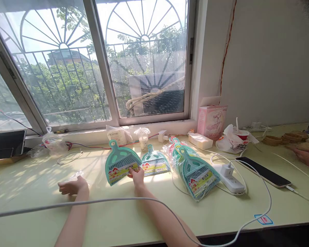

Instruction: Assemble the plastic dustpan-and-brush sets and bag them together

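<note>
My right hand grips the lower right edge of a teal dustpan and brush set, thumb on its printed label. The set is tilted up off the table with its handle pointing away from me. To the left, my left hand is low over the table, fingers stretched out leftward and bent at the wrist. Just behind it is a crumpled piece of clear plastic; whether they touch I cannot tell. Another teal dustpan set lies beyond my right hand. Several wrapped dustpan sets, teal and red, form an overlapping pile on the right.
A grey cable crosses in front of my forearms. Rightward are a power strip, a phone and a pink box. A drink cup stands by the window; another person's hand is at far right.
</note>
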`<state>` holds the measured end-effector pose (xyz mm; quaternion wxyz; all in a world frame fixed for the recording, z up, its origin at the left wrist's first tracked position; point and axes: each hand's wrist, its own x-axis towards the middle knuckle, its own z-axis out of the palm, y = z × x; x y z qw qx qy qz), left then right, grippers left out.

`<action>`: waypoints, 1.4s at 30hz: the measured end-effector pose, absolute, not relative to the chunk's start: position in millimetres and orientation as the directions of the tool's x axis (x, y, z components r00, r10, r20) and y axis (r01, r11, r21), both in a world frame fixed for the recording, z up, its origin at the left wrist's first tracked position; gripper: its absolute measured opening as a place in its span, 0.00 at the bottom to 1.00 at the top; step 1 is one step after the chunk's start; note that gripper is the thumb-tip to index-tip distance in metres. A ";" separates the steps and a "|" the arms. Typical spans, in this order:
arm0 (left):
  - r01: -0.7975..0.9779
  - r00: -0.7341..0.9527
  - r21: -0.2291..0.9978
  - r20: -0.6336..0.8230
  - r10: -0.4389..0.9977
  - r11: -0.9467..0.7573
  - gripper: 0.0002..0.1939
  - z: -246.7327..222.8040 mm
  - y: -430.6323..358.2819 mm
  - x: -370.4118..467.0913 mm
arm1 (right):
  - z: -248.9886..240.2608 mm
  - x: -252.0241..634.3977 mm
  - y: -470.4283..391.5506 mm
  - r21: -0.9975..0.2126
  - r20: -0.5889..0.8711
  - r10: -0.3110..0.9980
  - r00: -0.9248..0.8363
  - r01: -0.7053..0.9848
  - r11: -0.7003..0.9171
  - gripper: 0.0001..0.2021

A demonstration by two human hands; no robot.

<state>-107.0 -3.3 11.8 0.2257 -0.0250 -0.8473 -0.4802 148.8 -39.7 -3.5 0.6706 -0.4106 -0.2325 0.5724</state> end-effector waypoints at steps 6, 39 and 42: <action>0.417 -0.542 0.806 0.592 0.597 -0.420 0.33 31.3 -16.8 -56.1 | -5.6 158.6 -34.2 -0.802 -0.235 0.941 0.244 -0.595 -0.046 0.11; 0.537 0.084 0.424 0.834 0.546 -0.730 0.27 -13.1 -32.9 21.3 | 19.1 167.2 -59.0 -0.732 0.678 0.701 0.223 0.291 0.616 0.26; 0.547 0.019 0.505 0.790 0.613 -0.667 0.26 -4.9 -35.3 15.8 | 29.2 169.0 -62.4 -0.736 0.677 0.699 0.229 0.208 0.645 0.21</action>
